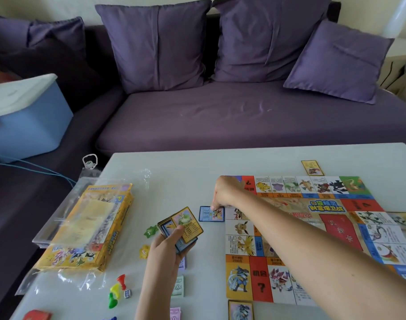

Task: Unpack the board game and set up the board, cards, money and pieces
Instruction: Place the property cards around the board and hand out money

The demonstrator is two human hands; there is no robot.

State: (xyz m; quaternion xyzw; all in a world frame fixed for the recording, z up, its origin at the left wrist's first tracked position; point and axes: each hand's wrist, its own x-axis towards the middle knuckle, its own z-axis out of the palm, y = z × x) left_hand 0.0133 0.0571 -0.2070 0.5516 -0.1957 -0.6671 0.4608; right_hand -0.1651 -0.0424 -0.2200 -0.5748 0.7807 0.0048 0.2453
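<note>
The colourful game board (pixel 312 236) lies unfolded on the right half of the white table (pixel 174 172). My left hand (pixel 167 250) grips a fanned stack of cards (pixel 182 227), a gold-framed one on top. My right hand (pixel 225 192) reaches across and pinches a blue-framed card (pixel 209 214) lying flat at the board's left edge. More cards lie at the board's far edge (pixel 312 167), right edge (pixel 402 219) and near edge (pixel 240 310). Money stacks (pixel 177 287) sit below my left hand. Coloured pawns (pixel 116 292) and a die (pixel 127 293) lie at lower left.
The yellow game box (pixel 86 227) lies at the table's left under clear plastic packaging (pixel 65 218). Green (pixel 149 232) and yellow (pixel 144 251) star tokens sit near my left hand. A red stack (pixel 37 315) is at the bottom left. A purple sofa (pixel 220 112) and a blue bin (pixel 24 121) stand behind.
</note>
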